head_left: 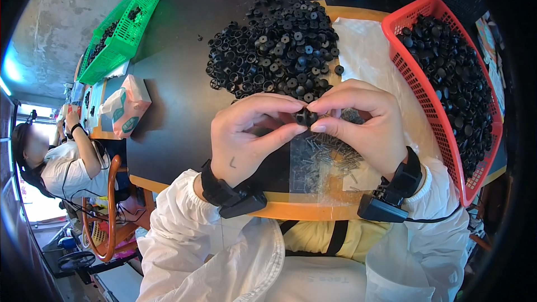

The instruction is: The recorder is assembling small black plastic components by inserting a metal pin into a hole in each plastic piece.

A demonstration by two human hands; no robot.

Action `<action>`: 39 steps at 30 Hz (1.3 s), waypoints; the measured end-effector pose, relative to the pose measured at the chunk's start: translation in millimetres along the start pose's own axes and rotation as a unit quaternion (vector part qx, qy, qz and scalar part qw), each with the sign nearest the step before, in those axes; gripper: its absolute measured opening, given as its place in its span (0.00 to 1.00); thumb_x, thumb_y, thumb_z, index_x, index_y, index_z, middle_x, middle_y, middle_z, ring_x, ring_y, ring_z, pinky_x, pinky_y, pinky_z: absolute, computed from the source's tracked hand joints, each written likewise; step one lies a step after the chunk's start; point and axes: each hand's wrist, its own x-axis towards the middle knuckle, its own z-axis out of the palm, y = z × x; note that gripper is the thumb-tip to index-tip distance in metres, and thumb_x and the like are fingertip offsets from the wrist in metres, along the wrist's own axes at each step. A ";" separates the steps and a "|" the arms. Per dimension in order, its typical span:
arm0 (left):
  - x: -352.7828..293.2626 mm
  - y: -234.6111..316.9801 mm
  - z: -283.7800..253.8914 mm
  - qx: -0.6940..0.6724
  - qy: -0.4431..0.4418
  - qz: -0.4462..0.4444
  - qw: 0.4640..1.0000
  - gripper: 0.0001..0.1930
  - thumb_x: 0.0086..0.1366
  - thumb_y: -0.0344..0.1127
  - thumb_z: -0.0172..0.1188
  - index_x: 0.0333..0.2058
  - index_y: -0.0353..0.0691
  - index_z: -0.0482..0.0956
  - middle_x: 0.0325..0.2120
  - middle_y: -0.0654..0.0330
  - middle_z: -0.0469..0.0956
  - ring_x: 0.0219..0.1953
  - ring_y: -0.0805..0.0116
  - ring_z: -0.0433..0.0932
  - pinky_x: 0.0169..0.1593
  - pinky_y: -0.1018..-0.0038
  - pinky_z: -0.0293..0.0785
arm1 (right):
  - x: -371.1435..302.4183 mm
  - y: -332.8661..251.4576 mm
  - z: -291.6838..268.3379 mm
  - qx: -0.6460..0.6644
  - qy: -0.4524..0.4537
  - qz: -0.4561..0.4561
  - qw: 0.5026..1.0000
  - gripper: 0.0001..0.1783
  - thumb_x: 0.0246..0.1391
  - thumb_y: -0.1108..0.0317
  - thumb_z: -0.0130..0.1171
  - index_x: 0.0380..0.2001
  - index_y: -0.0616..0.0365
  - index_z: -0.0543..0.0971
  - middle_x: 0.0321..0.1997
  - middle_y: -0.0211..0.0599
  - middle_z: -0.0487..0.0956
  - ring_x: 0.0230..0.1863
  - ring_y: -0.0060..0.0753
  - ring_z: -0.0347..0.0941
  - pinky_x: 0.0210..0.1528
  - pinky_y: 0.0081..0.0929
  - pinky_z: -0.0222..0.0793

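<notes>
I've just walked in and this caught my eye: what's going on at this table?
Someone's left hand and right hand meet over the table, both pinching a small black part. Just beyond them lies a heap of loose black pieces, and nearer the table's edge are scattered thin metal bits. On the right, a red basket is well filled with black pieces. Off to the left, another person sits near a green basket.
</notes>
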 end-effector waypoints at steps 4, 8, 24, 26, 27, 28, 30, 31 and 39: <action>0.2 -1.1 -1.7 0.027 0.006 0.021 0.999 0.13 0.54 0.18 0.66 0.40 0.32 0.81 0.43 0.52 0.79 0.41 0.69 0.81 0.40 0.77 0.80 | -0.7 -0.1 2.7 0.014 0.007 0.016 1.000 0.13 0.44 0.74 0.70 0.37 0.58 0.85 0.33 0.33 0.82 0.31 0.21 0.73 0.36 0.20 0.70; 2.4 2.6 -2.4 0.093 -0.010 0.068 0.993 0.14 0.52 0.18 0.67 0.39 0.33 0.82 0.42 0.53 0.79 0.38 0.69 0.81 0.39 0.78 0.80 | -1.1 -4.4 1.2 0.056 -0.011 0.065 0.996 0.14 0.47 0.73 0.68 0.40 0.58 0.84 0.36 0.33 0.81 0.34 0.23 0.73 0.39 0.20 0.69; 2.4 12.7 5.8 0.252 0.004 0.273 0.928 0.11 0.50 0.19 0.68 0.34 0.34 0.84 0.29 0.60 0.75 0.26 0.73 0.78 0.30 0.80 0.79 | -0.7 6.4 0.2 0.076 -0.086 -0.048 0.992 0.14 0.42 0.80 0.65 0.36 0.60 0.85 0.34 0.34 0.80 0.36 0.28 0.75 0.39 0.24 0.71; 2.1 12.4 4.2 0.286 -0.002 0.302 0.910 0.08 0.51 0.21 0.68 0.32 0.33 0.84 0.28 0.61 0.75 0.25 0.72 0.77 0.27 0.78 0.76 | -0.9 7.2 0.1 0.090 -0.085 -0.044 0.991 0.14 0.41 0.80 0.65 0.35 0.57 0.85 0.34 0.33 0.80 0.36 0.28 0.75 0.41 0.24 0.71; 2.1 14.6 8.9 0.287 0.012 0.299 0.910 0.08 0.49 0.22 0.69 0.31 0.34 0.84 0.26 0.62 0.75 0.24 0.70 0.77 0.26 0.77 0.74 | -2.0 7.6 -1.1 0.081 -0.083 -0.046 0.992 0.14 0.41 0.80 0.65 0.35 0.57 0.85 0.34 0.33 0.80 0.36 0.28 0.75 0.41 0.24 0.71; 1.5 15.6 9.7 0.280 0.013 0.307 0.910 0.08 0.49 0.22 0.69 0.31 0.34 0.84 0.26 0.62 0.75 0.24 0.70 0.77 0.26 0.77 0.74 | -2.5 7.7 0.0 0.083 -0.077 -0.044 0.993 0.14 0.41 0.80 0.66 0.35 0.57 0.86 0.34 0.33 0.80 0.37 0.28 0.75 0.42 0.25 0.71; 3.8 11.6 6.6 0.328 0.002 0.328 0.886 0.10 0.46 0.21 0.68 0.31 0.35 0.84 0.25 0.62 0.75 0.24 0.69 0.77 0.26 0.77 0.75 | -2.9 11.3 1.0 0.067 -0.066 -0.042 0.995 0.14 0.41 0.80 0.66 0.35 0.56 0.86 0.34 0.33 0.81 0.38 0.28 0.75 0.43 0.26 0.70; 4.2 11.5 6.6 0.338 0.004 0.361 0.869 0.11 0.45 0.20 0.68 0.30 0.35 0.84 0.25 0.62 0.75 0.23 0.69 0.77 0.26 0.77 0.75 | -2.8 9.3 3.6 0.077 -0.067 -0.051 0.994 0.14 0.41 0.80 0.66 0.34 0.56 0.86 0.34 0.33 0.80 0.39 0.28 0.75 0.44 0.26 0.70; 33.9 49.2 8.8 0.365 0.019 0.371 0.854 0.15 0.41 0.23 0.72 0.32 0.39 0.84 0.26 0.59 0.77 0.25 0.68 0.77 0.28 0.74 0.74 | 6.1 3.7 -7.5 0.149 -0.080 -0.054 0.984 0.14 0.54 0.68 0.62 0.44 0.59 0.81 0.45 0.38 0.77 0.46 0.33 0.72 0.53 0.32 0.66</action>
